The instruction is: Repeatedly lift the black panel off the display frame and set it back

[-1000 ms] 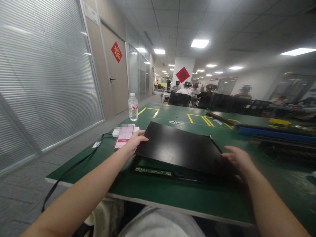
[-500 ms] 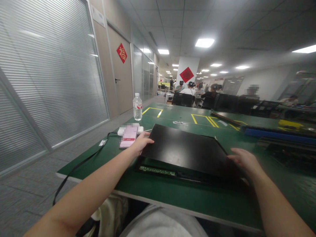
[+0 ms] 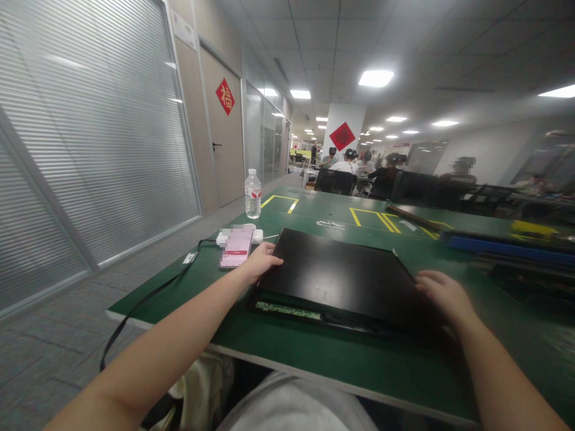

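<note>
My left hand [image 3: 261, 263] is gripping the left edge of the black panel [image 3: 341, 278], which is lying near the front edge of the green table [image 3: 314, 359]. My right hand [image 3: 442, 293] is resting on the panel's right edge, fingers loosely bent; I cannot tell whether it is clasping

Both my bare forearms [image 3: 188, 335] reach forward. My left hand [image 3: 263, 262] sits palm down, fingers curled, grip unclear. My right hand [image 3: 444, 294] lies flat, fingers extended.
</note>
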